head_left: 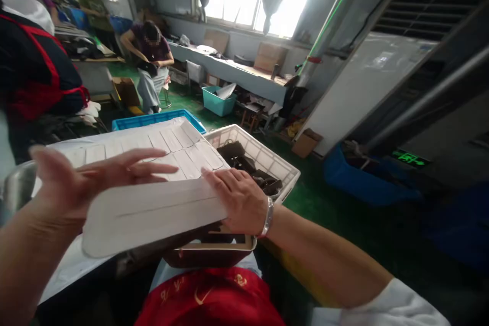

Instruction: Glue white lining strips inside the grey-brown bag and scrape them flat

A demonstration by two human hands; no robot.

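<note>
A long white panel (153, 216) with rounded corners and a dark line along its middle lies tilted in front of me. Its right end is in my right hand (242, 198), which wears a silvery bracelet, with the thumb hidden. My left hand (99, 181) is open, its fingers stretched out above the panel's far edge and slightly blurred. Beyond both hands, similar white pieces (183, 138) lie in overlapping rows on the work surface. Below the panel's right end is a dark container (214, 257) with a pale rim, its contents mostly covered.
A white crate (288, 175) of dark pieces stands right of the work surface, with a blue crate (160, 119) behind. Farther off are a seated person (151, 61), a teal bin (219, 102) and a long bench (229, 69). At left, someone wears red straps (46, 56).
</note>
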